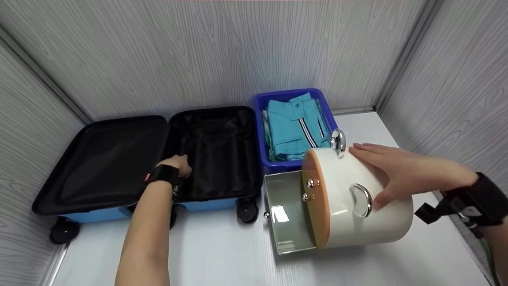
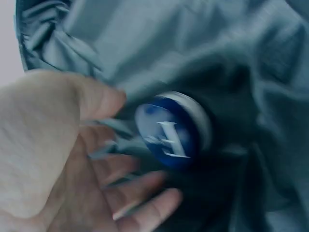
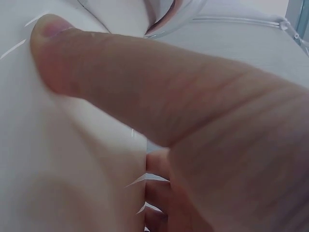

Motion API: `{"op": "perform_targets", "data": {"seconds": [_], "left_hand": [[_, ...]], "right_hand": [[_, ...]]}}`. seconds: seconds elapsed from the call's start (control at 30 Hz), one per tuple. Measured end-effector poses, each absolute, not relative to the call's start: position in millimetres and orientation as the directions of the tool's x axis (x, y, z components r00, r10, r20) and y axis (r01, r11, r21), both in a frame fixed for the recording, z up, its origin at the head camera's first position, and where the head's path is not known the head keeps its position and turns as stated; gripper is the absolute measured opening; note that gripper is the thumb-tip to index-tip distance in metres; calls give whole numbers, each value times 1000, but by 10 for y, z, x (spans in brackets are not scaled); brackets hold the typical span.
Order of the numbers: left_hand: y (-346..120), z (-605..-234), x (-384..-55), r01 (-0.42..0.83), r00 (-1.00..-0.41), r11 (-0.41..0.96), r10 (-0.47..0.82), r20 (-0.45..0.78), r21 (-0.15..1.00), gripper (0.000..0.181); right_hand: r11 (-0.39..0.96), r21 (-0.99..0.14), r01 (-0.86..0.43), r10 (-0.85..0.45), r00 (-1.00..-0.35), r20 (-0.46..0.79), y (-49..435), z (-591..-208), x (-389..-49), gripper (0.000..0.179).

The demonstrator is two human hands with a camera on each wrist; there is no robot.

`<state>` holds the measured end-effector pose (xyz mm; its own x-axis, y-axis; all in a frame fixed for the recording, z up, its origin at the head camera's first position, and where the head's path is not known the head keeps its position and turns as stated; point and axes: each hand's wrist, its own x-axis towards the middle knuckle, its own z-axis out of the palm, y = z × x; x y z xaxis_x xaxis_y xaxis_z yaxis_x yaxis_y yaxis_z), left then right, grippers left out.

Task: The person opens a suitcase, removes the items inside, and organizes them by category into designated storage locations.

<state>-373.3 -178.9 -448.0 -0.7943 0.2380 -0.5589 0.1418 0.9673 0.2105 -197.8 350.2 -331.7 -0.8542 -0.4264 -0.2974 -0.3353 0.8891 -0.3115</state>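
Observation:
My left hand reaches down into the right half of an open suitcase with black lining. In the left wrist view, a small round jar with a blue lid and white lettering lies on the dark lining. The fingers are spread beside the jar, apart from it; that view is blurred. My right hand rests with straight, spread fingers on a cream rounded case with chrome handles and an orange rim. Its thumb presses the smooth side near one handle. From the case's front sticks out a clear drawer.
A blue basket holding folded turquoise clothes stands behind the case, right of the suitcase. The suitcase's other half lies open at left, with black wheels toward me. Wood-grain walls close in the white table.

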Motion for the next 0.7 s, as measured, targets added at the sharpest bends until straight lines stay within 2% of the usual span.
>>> {"op": "perform_targets", "data": {"seconds": [0.07,0.13,0.23,0.37,0.47,0.57,0.7], "left_hand": [[-1815,-4516,-3706,136,-763,965,246,-598,224,62],[-1828,-4534,-3684,133,-743,966,247,-623,224,61],[-1818,-4530,-3675,187,-754,964,264,-602,189,61],[-1816,-4505,-3676,251,-762,960,274,-587,122,34],[-1836,-4501,-3658,237,-757,962,271,-595,136,16],[-1837,-4521,-3620,208,-770,965,263,-581,161,11],[-1817,-4570,-3585,204,-793,961,275,-543,190,19]], "right_hand": [[886,-313,-342,-432,-853,-293,3496,-3326,-1990,128],[886,-309,-347,-435,-852,-291,3495,-3331,-1997,128],[886,-313,-343,-433,-852,-294,3505,-3325,-1999,129],[888,-316,-333,-427,-853,-301,3516,-3316,-2000,129],[891,-311,-331,-423,-854,-304,3514,-3319,-2006,128],[893,-307,-330,-421,-853,-308,3514,-3325,-2012,127],[890,-310,-334,-426,-851,-306,3518,-3324,-2023,128]]}}
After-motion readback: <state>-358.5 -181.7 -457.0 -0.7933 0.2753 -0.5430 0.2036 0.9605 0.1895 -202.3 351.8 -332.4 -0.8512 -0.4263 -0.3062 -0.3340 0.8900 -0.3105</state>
